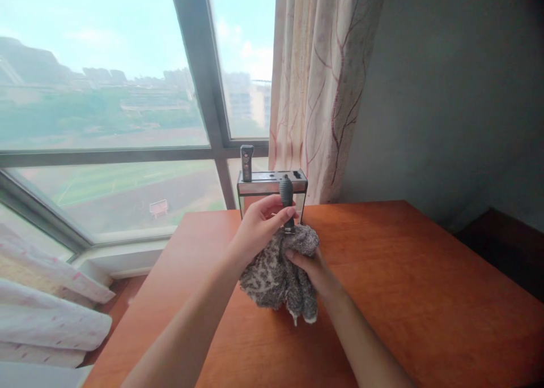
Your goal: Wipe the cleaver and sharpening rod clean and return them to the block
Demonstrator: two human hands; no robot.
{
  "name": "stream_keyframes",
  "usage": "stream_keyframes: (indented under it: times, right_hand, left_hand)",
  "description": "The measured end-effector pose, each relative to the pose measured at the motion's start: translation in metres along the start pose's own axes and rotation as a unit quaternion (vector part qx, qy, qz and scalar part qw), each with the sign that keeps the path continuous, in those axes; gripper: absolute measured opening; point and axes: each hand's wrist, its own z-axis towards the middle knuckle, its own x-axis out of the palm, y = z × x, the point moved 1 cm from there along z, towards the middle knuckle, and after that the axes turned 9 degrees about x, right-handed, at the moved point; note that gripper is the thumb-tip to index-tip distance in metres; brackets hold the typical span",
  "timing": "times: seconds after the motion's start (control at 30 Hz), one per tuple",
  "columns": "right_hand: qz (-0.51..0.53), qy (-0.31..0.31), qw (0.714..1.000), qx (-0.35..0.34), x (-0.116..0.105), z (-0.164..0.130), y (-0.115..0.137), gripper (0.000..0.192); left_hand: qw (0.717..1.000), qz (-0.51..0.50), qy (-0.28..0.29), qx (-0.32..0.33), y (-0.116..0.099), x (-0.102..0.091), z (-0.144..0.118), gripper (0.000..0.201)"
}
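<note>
My left hand [266,224] is closed around the black ribbed handle [286,192] of an upright tool. Only the handle and a short bit of metal beneath it show; whatever lies lower is hidden in a grey patterned towel [266,277]. My right hand [312,266] grips this bunched, fluffy towel just below the handle, thumb pressed across it. Loose folds hang over the wooden table. Behind both hands stands a knife block [272,187] with a metallic top and slots. A black riveted handle, likely a knife's [247,164], sticks up from its left side.
The reddish-brown wooden table [403,297] spreads under my arms. Beyond its far edge are a large window [106,110] and a patterned curtain [323,82]. A dark wall [425,110] rises on the right. Another curtain [46,314] hangs at lower left.
</note>
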Motion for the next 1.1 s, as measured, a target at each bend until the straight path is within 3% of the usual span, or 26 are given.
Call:
stream_keyframes:
  times: [0.23, 0.37, 0.6, 0.87, 0.93, 1.1]
  right_hand:
    - [0.024, -0.011, 1.0, 0.005, 0.004, 0.002, -0.002, 0.044]
    - [-0.031, -0.066, 0.997, 0.007, 0.004, 0.0, -0.004, 0.038]
    - [-0.054, -0.061, 0.997, -0.001, 0.005, 0.002, -0.009, 0.038]
    - [-0.009, -0.111, 0.994, -0.004, 0.002, 0.006, -0.011, 0.04]
    - [-0.005, -0.123, 0.992, -0.004, 0.0, 0.008, -0.011, 0.042]
    - [0.022, -0.157, 0.987, -0.007, -0.011, 0.011, -0.012, 0.044]
  left_hand:
    - [0.999, 0.023, -0.032, 0.032, -0.002, -0.007, 0.014, 0.026]
    - [0.993, 0.054, -0.086, 0.064, -0.007, -0.015, 0.032, 0.027]
    - [0.97, 0.099, -0.165, 0.149, -0.023, -0.029, 0.067, 0.029]
    - [0.938, 0.181, -0.222, 0.197, -0.043, -0.043, 0.109, 0.027]
    - [0.936, 0.182, -0.219, 0.205, -0.048, -0.042, 0.115, 0.027]
    - [0.946, 0.187, -0.144, 0.224, -0.065, -0.036, 0.13, 0.03]
